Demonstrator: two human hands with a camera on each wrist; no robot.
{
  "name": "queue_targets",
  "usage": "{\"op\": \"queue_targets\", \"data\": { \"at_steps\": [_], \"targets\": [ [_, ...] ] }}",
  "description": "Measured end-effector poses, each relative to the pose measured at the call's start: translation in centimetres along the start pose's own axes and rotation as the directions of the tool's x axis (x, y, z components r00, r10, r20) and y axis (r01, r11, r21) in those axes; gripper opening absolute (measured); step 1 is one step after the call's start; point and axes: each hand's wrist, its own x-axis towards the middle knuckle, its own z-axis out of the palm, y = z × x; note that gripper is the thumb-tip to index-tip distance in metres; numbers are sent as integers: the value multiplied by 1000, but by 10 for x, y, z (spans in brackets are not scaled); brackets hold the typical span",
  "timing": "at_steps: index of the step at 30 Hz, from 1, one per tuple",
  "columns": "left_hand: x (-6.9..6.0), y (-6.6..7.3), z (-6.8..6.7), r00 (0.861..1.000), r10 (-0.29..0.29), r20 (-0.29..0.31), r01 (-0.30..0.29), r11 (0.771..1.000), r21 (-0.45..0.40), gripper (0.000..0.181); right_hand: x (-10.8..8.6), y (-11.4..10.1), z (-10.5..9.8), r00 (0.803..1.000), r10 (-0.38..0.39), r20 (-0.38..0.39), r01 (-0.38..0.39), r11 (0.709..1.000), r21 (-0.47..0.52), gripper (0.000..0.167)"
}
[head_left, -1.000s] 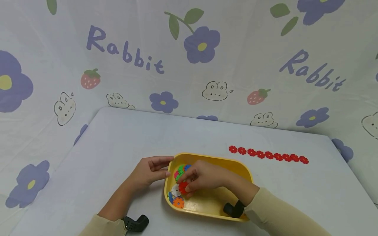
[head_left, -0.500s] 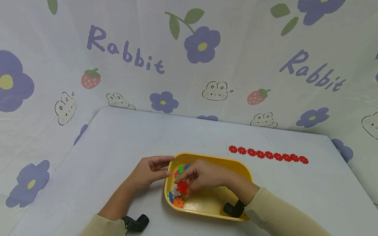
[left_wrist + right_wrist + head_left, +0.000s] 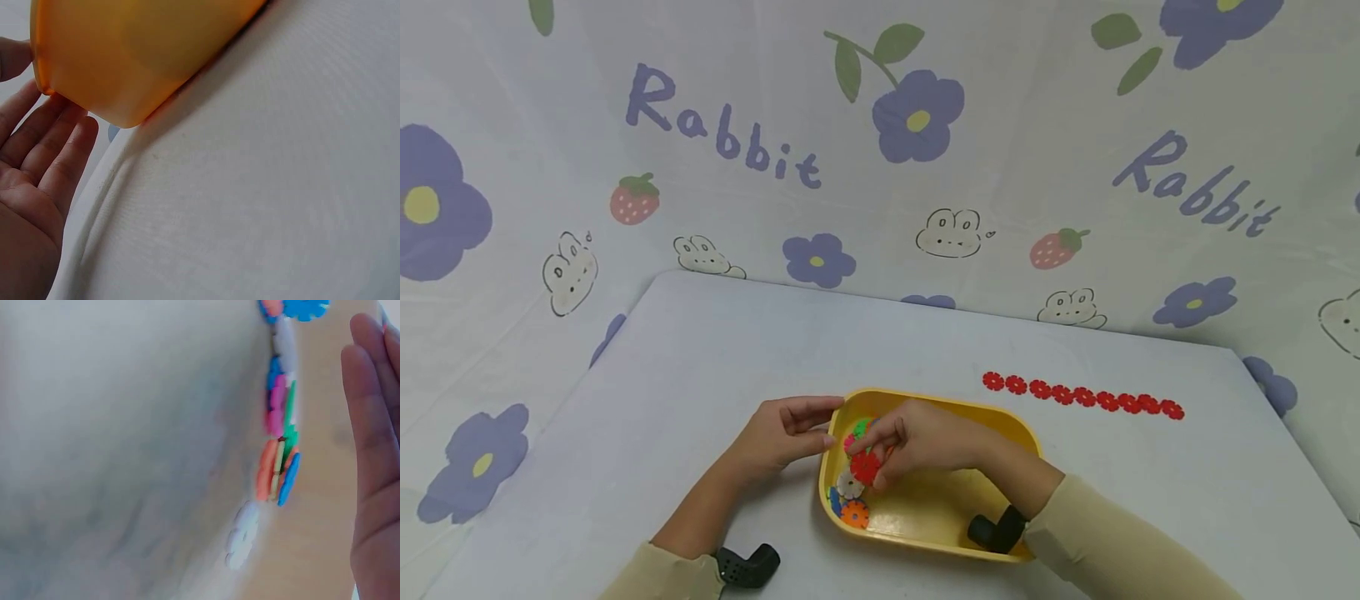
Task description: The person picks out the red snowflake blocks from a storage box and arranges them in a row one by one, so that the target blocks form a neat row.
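Against the left end of a yellow plastic tray [image 3: 940,542], my left hand [image 3: 767,437] rests its extended fingers and thumb on the rim. The left wrist view has those fingers [image 3: 69,156] fairly straight along the tray's outer wall. Inside the tray, my right hand [image 3: 925,446] pinches a red snowflake disc [image 3: 865,468] with notched edges. Other discs lie round it: a white disc [image 3: 850,483], an orange disc [image 3: 854,514] and a green one [image 3: 861,427]. In the right wrist view only part of the right hand [image 3: 381,444] appears, and the red disc is hidden.
A row of several red snowflake discs [image 3: 1084,397] lies on the white table [image 3: 760,333] behind and right of the tray. Several coloured discs [image 3: 281,456] lean along the tray wall. A patterned cloth [image 3: 760,75] hangs behind the table.
The red disc in my right hand has tilted and shifted slightly upward in the head view, showing more of the white disc. My left hand has stayed at the tray's rim.
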Motion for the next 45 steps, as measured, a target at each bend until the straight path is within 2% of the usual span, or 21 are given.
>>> {"op": "queue_targets", "data": {
  "at_steps": [6, 10, 15, 20, 22, 24, 27, 29, 33, 36, 40, 45],
  "targets": [
    [1, -1, -1, 1000, 12, 1, -12, 1000, 8, 50, -10, -10, -25, 995, 24, -98, -19, 999, 48, 40],
    [1, -1, -1, 1000, 9, -3, -9, 1000, 11, 50, -21, -13, -52, 978, 21, -210, -16, 999, 28, 42],
    [0, -1, 0, 1000, -4, -7, 4, 1000, 6, 49, -38, -8, -89, 935, 46, -350, -22, 997, 71, 46],
    [0, 1, -1, 1000, -8, -13, 9, 1000, 8, 49, -56, 8, -122, 885, 91, -457, -47, 993, 107, 51],
    [1, 1, -1, 1000, -10, -15, 10, 1000, 2, 50, -60, 18, -133, 867, 101, -488, -75, 994, 73, 51],
    [1, 2, -1, 1000, -12, -15, 12, 1000, -4, 50, -64, 30, -141, 852, 131, -508, -141, 990, 20, 51],
    [1, 1, -1, 1000, -18, -12, 18, 1000, -7, 49, -69, 51, -148, 828, 197, -524, -277, 958, -79, 51],
    [1, 0, -1, 1000, -19, -11, 19, 1000, -2, 49, -71, 66, -149, 820, 235, -522, -345, 930, -124, 51],
    [0, -1, -2, 1000, -22, -18, 22, 1000, 13, 48, -66, 90, -145, 821, 274, -501, -402, 900, -166, 51],
    [0, -2, -2, 999, -26, -22, 26, 1000, 12, 47, -59, 99, -140, 825, 296, -481, -427, 885, -188, 52],
    [0, -2, -3, 999, -28, -21, 28, 1000, 5, 47, -47, 103, -133, 842, 292, -453, -419, 884, -209, 52],
    [2, -1, -3, 1000, -21, -17, 22, 1000, 11, 47, -37, 105, -128, 871, 241, -428, -370, 895, -250, 51]
  ]
}}
